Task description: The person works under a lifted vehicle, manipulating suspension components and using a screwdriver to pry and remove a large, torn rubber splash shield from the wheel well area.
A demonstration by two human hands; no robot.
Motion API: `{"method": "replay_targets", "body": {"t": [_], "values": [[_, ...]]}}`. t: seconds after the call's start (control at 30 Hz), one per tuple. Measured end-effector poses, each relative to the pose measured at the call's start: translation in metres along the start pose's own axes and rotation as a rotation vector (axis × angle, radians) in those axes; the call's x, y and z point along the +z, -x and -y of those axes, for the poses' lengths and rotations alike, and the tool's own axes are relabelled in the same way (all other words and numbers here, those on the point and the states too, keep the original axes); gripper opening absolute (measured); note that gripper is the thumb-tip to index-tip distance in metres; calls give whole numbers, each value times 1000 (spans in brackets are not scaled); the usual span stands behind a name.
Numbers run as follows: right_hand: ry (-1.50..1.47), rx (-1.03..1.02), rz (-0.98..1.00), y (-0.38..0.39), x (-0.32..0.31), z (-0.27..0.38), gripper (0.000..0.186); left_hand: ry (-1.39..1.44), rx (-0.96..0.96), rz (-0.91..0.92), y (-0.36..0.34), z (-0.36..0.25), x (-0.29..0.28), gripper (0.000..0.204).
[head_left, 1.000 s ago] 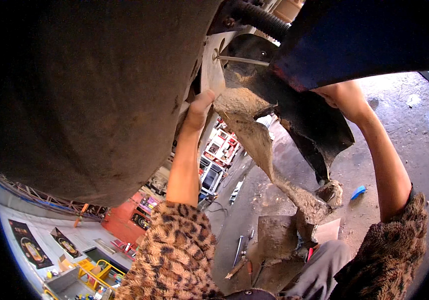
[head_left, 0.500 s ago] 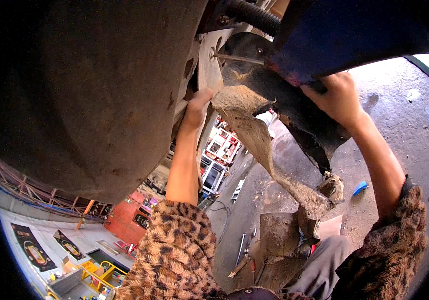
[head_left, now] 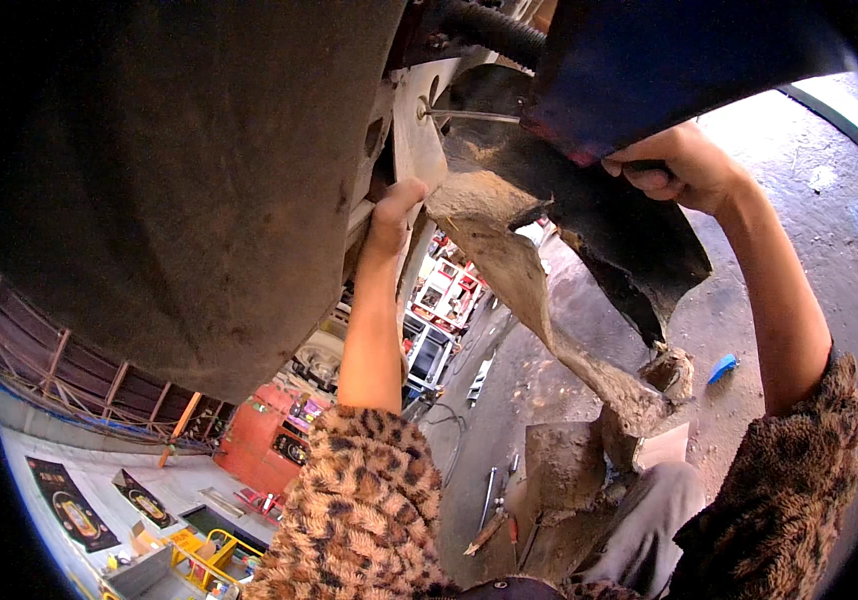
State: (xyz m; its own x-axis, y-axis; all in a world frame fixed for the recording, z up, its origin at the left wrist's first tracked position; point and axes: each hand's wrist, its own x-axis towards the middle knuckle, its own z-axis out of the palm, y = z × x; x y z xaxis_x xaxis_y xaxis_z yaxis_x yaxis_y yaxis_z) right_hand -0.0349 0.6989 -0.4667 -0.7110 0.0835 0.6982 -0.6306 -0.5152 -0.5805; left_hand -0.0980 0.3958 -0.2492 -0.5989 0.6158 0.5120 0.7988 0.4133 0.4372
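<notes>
My left hand (head_left: 394,215) grips the pale metal plate (head_left: 414,140) beside a large curved, dark tyre-like surface (head_left: 189,170). My right hand (head_left: 674,170) is closed at the lower edge of a dark blue panel (head_left: 679,50), fingers curled around something I cannot make out. A thin rod (head_left: 474,116) runs from the plate behind that panel. Between my hands hangs a torn black liner (head_left: 649,240), with a dirt-caked, twisted flap (head_left: 494,250) trailing down from it. A ribbed black cylinder (head_left: 497,35) is above.
Below lie a dirty bent sheet (head_left: 559,465), a metal tool (head_left: 489,500), a red-handled tool (head_left: 513,535) and a blue object (head_left: 722,368) on the grey floor (head_left: 799,260). At lower left are a red cabinet (head_left: 259,430), posters (head_left: 69,505) and a yellow rack (head_left: 199,560).
My right hand has moved upward along the blue panel's edge, its curled fingers now more visible. My left hand stays on the pale plate. The view has shifted slightly.
</notes>
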Motion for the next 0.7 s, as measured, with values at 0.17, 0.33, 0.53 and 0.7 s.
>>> {"method": "replay_targets", "body": {"t": [0.17, 0.33, 0.53, 0.7], "values": [[479, -229, -254, 2, 15, 2, 30, -34, -13, -14, -6, -8, 9, 28], [607, -428, -264, 9, 24, -10, 37, -211, 338, -151, 6, -15, 29, 45], [623, -431, -196, 0, 25, 0, 37, -295, 327, -228, 12, -43, 45, 50], [613, -429, -231, 4, 28, -4, 37, -1131, 485, -221, 7, -53, 48, 17]]}}
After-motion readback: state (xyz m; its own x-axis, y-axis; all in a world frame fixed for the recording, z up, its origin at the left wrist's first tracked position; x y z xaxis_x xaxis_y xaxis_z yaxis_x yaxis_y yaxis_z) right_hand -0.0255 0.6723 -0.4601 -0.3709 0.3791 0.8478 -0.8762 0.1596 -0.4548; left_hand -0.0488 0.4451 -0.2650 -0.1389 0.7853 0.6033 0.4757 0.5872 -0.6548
